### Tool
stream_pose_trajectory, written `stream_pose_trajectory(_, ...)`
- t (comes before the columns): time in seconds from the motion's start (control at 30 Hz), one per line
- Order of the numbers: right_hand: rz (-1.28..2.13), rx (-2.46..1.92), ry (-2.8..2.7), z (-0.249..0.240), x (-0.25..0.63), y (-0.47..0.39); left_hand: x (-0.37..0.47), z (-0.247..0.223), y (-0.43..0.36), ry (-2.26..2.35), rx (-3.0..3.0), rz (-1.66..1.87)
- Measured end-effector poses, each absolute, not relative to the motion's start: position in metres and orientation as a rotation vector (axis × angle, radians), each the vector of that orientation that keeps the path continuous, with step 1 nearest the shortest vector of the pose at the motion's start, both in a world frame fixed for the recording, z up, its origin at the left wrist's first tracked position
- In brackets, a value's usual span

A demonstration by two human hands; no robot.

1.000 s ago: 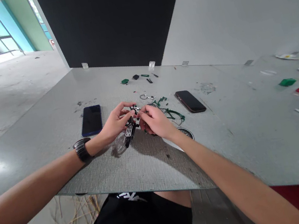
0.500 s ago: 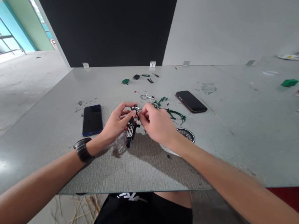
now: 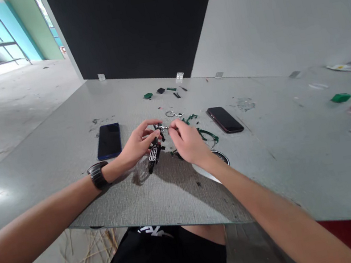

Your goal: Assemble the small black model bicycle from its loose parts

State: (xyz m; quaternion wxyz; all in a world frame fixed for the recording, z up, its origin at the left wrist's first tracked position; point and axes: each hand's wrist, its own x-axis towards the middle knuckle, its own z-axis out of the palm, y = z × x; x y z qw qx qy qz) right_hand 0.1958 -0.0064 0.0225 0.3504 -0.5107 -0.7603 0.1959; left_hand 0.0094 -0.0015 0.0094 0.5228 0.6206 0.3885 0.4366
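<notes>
In the head view, your left hand (image 3: 138,142) holds a small black and silver toy bike (image 3: 153,154) low over the near half of the grey table (image 3: 49,149), its thumb and fingers partly curled around the bike's far end while the end with the silver rack points toward you. Your right hand (image 3: 189,142) is just beside that far end, fingers curled in and the thumb close to the forefinger, at the tip of a slim silver part; whether the fingertips grip it, or how tightly they close, cannot be told. Just beyond and beside your right hand lie a curved green frame piece (image 3: 209,133) and a spoked wheel (image 3: 224,157), which your forearm partly covers. A dark phone (image 3: 108,141) lies left of your left hand, and another phone (image 3: 225,119) lies right of the green piece. Farther back are a ring with a silver piece (image 3: 177,114), a green block (image 3: 148,96) and a black piece (image 3: 160,91). You wear a black watch (image 3: 98,176) on your left wrist.
</notes>
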Motion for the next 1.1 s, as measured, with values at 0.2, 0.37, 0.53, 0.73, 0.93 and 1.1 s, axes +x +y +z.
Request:
stream_pose_trajectory(0.2,0.922,-1.240,-1.578,0.017,0.189,0.011,0.010,0.009,-0.002,0.916,1.457,1.069)
stream_pose_trajectory(0.37,1.058,-1.191,-1.488,0.015,0.183,0.014,0.011,0.009,-0.002,0.885,1.472,1.076)
stream_pose_trajectory(0.53,1.188,-1.177,-1.406,0.014,0.183,0.014,0.011,0.006,-0.001,0.858,1.476,1.088)
stream_pose_trajectory(0.73,1.302,-1.157,-1.318,0.012,0.180,0.013,0.010,0.003,0.000,0.853,1.502,1.089)
stream_pose_trajectory(0.93,1.290,-1.183,-1.312,0.014,0.180,0.012,0.010,0.003,0.000,0.851,1.507,1.093)
stream_pose_trajectory(1.1,1.244,-1.211,-1.356,0.014,0.181,0.013,0.010,0.005,-0.001,0.864,1.519,1.090)
